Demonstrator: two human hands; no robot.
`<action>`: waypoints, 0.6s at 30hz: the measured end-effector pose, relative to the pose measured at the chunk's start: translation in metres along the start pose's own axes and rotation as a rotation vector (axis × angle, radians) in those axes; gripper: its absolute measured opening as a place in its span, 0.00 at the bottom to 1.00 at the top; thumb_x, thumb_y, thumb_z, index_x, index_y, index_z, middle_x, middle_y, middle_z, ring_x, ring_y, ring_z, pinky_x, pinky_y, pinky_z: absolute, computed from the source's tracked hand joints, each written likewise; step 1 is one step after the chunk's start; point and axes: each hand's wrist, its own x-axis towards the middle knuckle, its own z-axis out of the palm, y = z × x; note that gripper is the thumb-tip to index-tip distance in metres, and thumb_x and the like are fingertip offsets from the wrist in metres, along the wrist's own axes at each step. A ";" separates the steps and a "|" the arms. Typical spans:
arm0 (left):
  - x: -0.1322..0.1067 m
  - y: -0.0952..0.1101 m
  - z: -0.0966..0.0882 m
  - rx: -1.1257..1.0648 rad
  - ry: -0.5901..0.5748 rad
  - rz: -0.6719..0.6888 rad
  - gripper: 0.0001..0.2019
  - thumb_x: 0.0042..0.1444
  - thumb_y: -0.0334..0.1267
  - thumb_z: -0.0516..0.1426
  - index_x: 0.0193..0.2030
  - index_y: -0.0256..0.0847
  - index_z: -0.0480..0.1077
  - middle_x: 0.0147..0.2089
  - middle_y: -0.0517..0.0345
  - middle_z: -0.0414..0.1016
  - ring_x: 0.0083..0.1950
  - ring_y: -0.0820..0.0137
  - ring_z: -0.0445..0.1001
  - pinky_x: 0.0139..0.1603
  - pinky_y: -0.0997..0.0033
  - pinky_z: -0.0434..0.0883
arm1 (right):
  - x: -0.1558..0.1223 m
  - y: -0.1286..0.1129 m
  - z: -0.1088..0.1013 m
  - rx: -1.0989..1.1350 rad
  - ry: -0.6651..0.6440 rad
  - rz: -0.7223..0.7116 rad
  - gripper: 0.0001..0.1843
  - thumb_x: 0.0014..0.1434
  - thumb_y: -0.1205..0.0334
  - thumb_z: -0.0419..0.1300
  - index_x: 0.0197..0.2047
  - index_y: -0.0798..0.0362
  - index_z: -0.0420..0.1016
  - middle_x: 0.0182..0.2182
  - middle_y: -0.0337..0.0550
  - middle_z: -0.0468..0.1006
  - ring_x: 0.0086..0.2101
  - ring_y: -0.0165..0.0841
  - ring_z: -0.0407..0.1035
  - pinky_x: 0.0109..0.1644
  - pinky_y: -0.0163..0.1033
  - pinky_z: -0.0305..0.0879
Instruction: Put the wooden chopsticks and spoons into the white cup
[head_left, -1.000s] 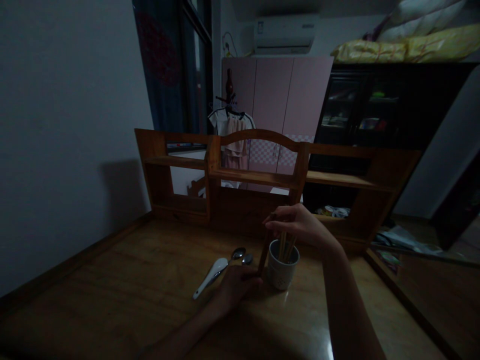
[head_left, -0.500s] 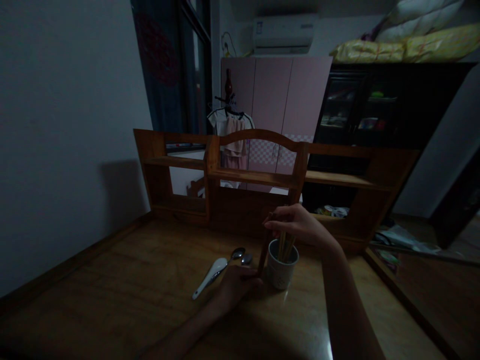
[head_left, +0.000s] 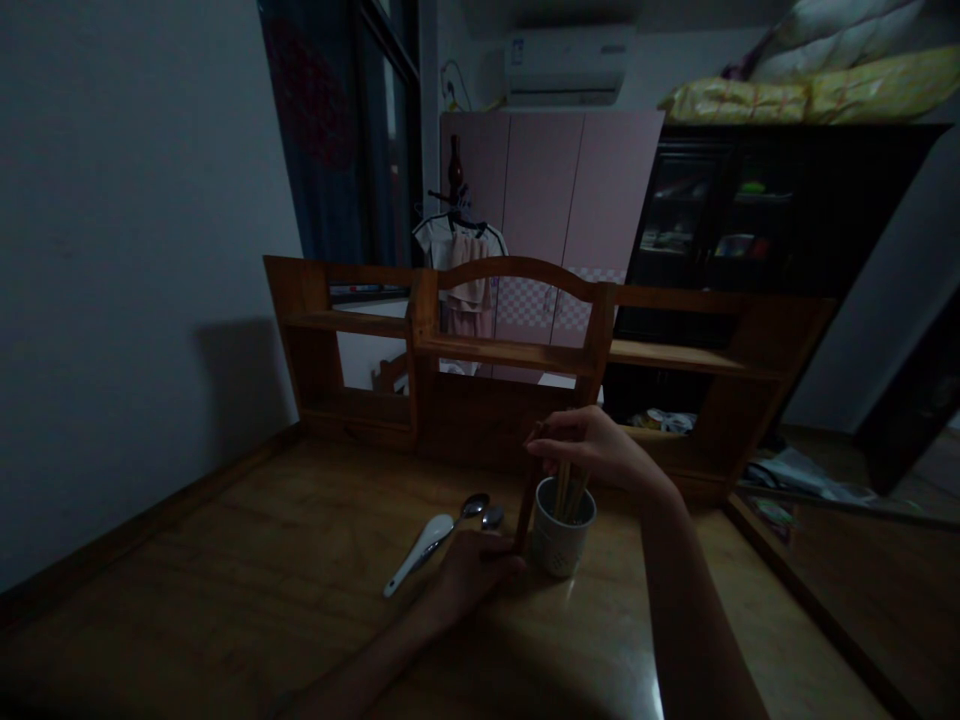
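Reddish brown, the dark chopsticks (head_left: 526,515) stand nearly upright, leaning a little, just left of the patterned cup (head_left: 560,548) on my wooden worktop (head_left: 262,560). My right hand (head_left: 589,440) has its grip pinched around their top end, bent over from above the cup; my left hand (head_left: 476,570) is at their lower end, though in this shadow I cannot tell whether its grip closes or only steadies them.

If my upper fingers slacken, I judge the dark lengths could fan out or topple. A sideways nudge might tip the cup, since it sits so close, and spill the pale chopsticks (head_left: 564,490) leaning in it. My left knuckles could also brush the spoons (head_left: 420,555) just beyond them.

The dark ones look straight, slim and dull; they run too close together for me to count.
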 end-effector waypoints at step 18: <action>0.002 -0.011 0.004 0.058 0.029 0.032 0.13 0.55 0.42 0.60 0.24 0.37 0.74 0.23 0.62 0.69 0.28 0.71 0.66 0.27 0.75 0.54 | 0.002 0.005 0.003 0.048 -0.087 0.052 0.13 0.62 0.54 0.65 0.37 0.57 0.78 0.27 0.41 0.78 0.27 0.31 0.73 0.26 0.28 0.62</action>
